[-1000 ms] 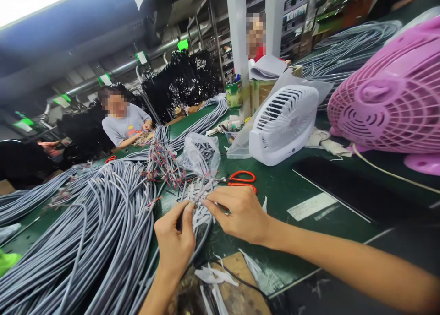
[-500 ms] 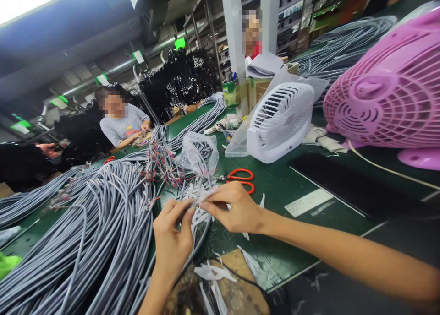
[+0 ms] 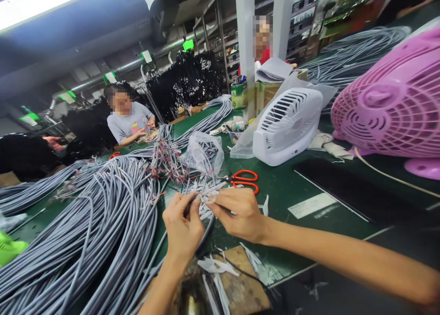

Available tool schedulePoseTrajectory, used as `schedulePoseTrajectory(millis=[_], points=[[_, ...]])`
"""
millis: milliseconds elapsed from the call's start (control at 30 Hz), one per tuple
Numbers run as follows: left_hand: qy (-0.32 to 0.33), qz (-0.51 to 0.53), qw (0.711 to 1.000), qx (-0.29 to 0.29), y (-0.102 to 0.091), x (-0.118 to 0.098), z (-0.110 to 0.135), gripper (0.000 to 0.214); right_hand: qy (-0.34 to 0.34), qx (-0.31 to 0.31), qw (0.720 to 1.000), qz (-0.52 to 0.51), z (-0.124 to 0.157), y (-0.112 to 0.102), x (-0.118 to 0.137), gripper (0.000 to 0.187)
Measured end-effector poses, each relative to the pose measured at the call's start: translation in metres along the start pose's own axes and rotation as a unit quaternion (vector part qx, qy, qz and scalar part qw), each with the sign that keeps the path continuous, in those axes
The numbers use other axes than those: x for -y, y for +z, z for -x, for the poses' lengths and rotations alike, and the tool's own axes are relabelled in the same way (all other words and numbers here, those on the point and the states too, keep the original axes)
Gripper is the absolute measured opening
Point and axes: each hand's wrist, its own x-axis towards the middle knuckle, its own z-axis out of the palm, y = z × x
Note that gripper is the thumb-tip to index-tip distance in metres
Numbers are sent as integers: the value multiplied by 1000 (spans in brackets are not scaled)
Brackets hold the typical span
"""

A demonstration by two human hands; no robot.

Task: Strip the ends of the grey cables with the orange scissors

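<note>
My left hand (image 3: 184, 225) is closed in a pinch on the end of a grey cable. The thumb and fingers of my right hand (image 3: 240, 212) pinch the thin whitish strands at that same end, and the two sets of fingertips almost meet. The fingers partly hide the cable's tip. Just beyond my hands lie white scraps (image 3: 222, 187) and red-handled scissors (image 3: 245, 180). A clear plastic bag (image 3: 203, 152) with short grey pieces stands behind them, beside a bunch of cable ends with coloured wires (image 3: 168, 159).
Large coils of grey cable (image 3: 103, 214) fill the left of the green table (image 3: 275, 187). A white fan (image 3: 288, 125), a pink fan (image 3: 388, 100) and a dark flat panel (image 3: 343, 187) occupy the right. Across the table sits a person in a grey shirt (image 3: 132, 120); another is farther back.
The view has shifted slightly, so the scene sits farther right. Both hands keep their pinch close together, and the right fingertips have moved slightly away from the left ones.
</note>
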Motion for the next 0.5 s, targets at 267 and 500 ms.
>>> schedulePoseTrajectory(millis=[267,500], points=[[-9,15,999,-36,0,-2,0,15,148,82,983,-76,-9,-2,-1,37],[-20,16,999,-48,-3,-8,1,13,147,104,982,-61,-8,-5,-9,30]])
